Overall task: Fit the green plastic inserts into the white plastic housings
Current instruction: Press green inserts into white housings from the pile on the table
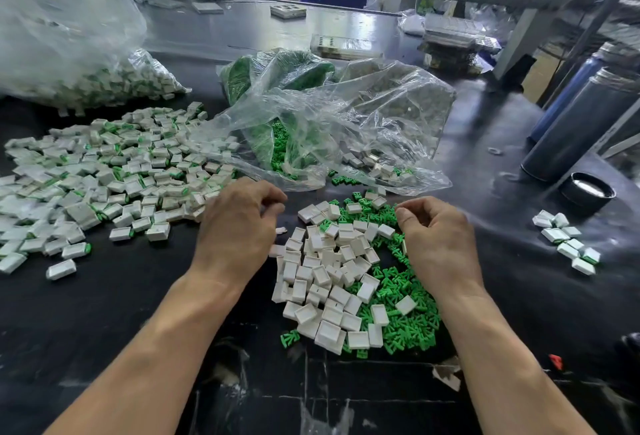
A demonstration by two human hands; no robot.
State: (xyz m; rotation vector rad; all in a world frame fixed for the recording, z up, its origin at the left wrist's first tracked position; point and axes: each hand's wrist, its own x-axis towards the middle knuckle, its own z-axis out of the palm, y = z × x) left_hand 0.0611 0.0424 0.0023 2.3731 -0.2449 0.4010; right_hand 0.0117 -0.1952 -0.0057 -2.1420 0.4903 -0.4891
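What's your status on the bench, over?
Left hand and right hand curled over the pile; grip unclear. White housings and green inserts loose between them. Nothing blocking.

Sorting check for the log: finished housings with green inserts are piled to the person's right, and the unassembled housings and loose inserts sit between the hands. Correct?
Not quite. The head view shows the big pile of finished housings on the person's left, beyond the left hand; only a small cluster lies to the right. The unassembled white housings and loose green inserts do sit between the hands, by the right hand.
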